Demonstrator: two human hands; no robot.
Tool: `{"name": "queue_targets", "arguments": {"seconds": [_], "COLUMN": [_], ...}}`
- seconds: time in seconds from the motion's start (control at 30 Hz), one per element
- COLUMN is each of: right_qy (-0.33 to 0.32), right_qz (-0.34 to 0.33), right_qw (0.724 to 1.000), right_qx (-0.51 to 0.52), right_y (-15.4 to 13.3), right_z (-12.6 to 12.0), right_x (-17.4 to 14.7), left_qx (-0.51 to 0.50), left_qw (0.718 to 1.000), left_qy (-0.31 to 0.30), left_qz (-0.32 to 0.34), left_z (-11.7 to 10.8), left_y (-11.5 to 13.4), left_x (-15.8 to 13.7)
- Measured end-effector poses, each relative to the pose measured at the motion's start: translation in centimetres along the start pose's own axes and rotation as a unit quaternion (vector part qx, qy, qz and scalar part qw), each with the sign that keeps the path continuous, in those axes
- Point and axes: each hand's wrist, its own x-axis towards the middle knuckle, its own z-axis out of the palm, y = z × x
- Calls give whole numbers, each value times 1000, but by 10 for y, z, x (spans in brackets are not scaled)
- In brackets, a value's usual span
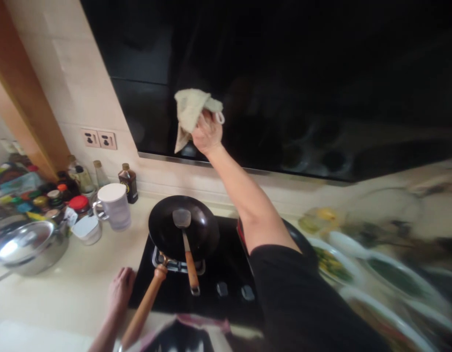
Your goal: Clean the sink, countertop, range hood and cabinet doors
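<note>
My right hand [208,131] is closed on a pale cream cloth [192,108] and presses it to the glossy black panel of the range hood [284,88]. Part of the cloth hangs down below the fingers, and a small white loop sticks out beside them. My left hand [122,289] rests on the counter with its fingers curled in, just left of the cooktop, and nothing shows in it. Between the arms sits a black wok [207,230] on the burner, its wooden handle [147,303] pointing toward me. A spatula [189,261] with a wooden grip lies in the wok.
Left on the counter [79,288] stand a lidded pot [31,247], a white tub [87,231], a clear pitcher [118,210], a dark bottle [128,183] and several jars. Plates of food [333,264] blur at right. Another pan [301,239] is partly hidden behind my right arm.
</note>
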Motion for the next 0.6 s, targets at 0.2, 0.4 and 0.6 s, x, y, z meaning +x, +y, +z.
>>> {"name": "queue_targets", "arguments": {"seconds": [0.2,0.4,0.6], "right_qy": [109,278,309], "right_qz": [139,251,247], "right_qw": [984,927,917], "right_qx": [-8,-16,-42], "right_y": [82,134,121], "right_z": [-24,-58,-22], "right_x": [-75,-135,-153], "left_qx": [-4,7,4], "left_qw": [1000,1000,1000], "left_qy": [-4,-10,-3], "left_qz": [3,-6,-18], "left_z": [0,-4,-5], "left_y": [-4,1,5], "left_x": [4,2,-2]}}
